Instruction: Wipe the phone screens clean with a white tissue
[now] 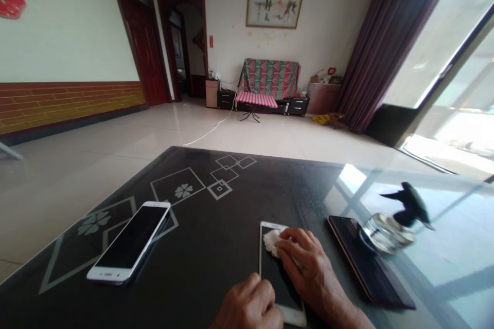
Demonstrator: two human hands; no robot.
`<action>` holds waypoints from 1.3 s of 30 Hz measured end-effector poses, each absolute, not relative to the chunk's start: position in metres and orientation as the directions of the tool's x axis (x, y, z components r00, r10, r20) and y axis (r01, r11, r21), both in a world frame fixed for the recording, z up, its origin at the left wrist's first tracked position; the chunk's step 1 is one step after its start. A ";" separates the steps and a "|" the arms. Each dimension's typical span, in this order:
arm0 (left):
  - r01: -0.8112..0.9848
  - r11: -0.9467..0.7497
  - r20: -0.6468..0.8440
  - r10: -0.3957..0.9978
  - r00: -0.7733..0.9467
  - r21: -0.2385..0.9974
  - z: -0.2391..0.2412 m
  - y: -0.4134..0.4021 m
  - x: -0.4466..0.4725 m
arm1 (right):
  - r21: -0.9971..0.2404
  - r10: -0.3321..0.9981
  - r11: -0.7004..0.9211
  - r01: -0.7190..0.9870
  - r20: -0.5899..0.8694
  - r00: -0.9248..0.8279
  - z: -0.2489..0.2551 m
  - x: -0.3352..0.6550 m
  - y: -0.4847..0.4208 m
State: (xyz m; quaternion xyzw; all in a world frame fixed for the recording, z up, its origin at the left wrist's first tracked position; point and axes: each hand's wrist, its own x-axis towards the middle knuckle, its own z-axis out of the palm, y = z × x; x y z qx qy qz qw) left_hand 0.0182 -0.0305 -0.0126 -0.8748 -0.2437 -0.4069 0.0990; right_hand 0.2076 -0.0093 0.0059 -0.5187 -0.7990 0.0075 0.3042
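Note:
A white smartphone (283, 280) with a dark screen lies face up near the front of the black table. My right hand (314, 264) pinches a crumpled white tissue or cloth (272, 241) and presses it against the upper part of that screen. Curled over the phone's lower left edge, my left hand (250, 303) grips it; the fingertips are hidden. A second white smartphone (133, 241) lies face up on the left. To the right is a dark phone or tablet (366, 262), with a clear spray bottle (389, 231) with a black trigger head at its far end.
The glossy black table (216, 226) has grey diamond and flower patterns. Across the tiled floor (154, 126) stand a small table with a red checked cover (257, 98) and low cabinets (298, 106). A purple curtain (380, 36) hangs beside bright glass at right.

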 end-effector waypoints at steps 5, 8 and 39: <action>0.500 -0.866 0.779 0.325 0.537 0.017 -0.014 -0.029 0.019 | -0.294 0.855 0.390 0.873 0.467 -0.225 0.013 0.203 0.009; 0.494 -0.869 0.773 0.333 0.539 0.030 -0.016 -0.028 0.019 | -0.275 0.862 0.368 0.888 0.459 -0.215 0.016 0.201 0.024; 0.372 -0.927 0.711 0.293 0.639 0.048 -0.009 -0.022 0.007 | -0.291 0.861 0.411 0.864 0.435 -0.263 0.020 0.183 0.024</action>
